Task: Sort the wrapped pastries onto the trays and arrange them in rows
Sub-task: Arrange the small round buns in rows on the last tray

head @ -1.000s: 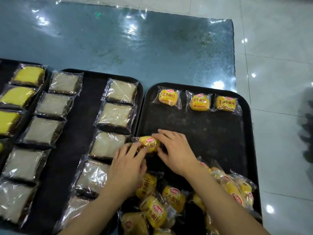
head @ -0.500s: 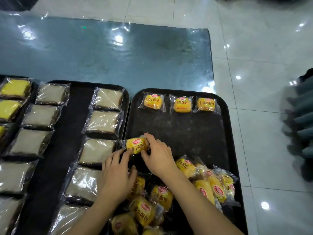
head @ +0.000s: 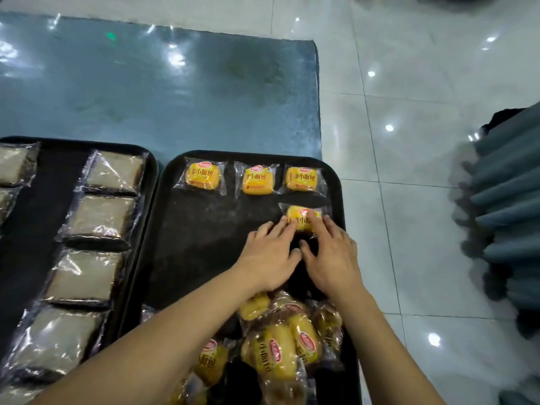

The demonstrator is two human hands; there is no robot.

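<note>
A black tray (head: pixel 204 244) holds a back row of three yellow wrapped buns (head: pixel 203 176). Under the row's right end lies a fourth yellow bun (head: pixel 302 217) flat on the tray. My left hand (head: pixel 270 257) and my right hand (head: pixel 331 255) rest side by side behind it, with straight fingertips touching its near edge from either side. A loose heap of yellow buns (head: pixel 277 346) fills the near end of this tray, partly hidden by my forearms. A second black tray (head: pixel 43 185) at the left carries pale square wrapped pastries (head: pixel 100 219) in columns.
Both trays sit on a blue-grey table (head: pixel 175 92) covered in glossy film, whose right edge runs just beyond the right tray. White floor tiles (head: pixel 409 141) lie past it. A dark grey-green pleated object (head: pixel 508 214) stands at the far right.
Both hands carried the yellow bun from the tray's left edge across to the right side and set it down under the third bun of the back row. The camera turned right.
</note>
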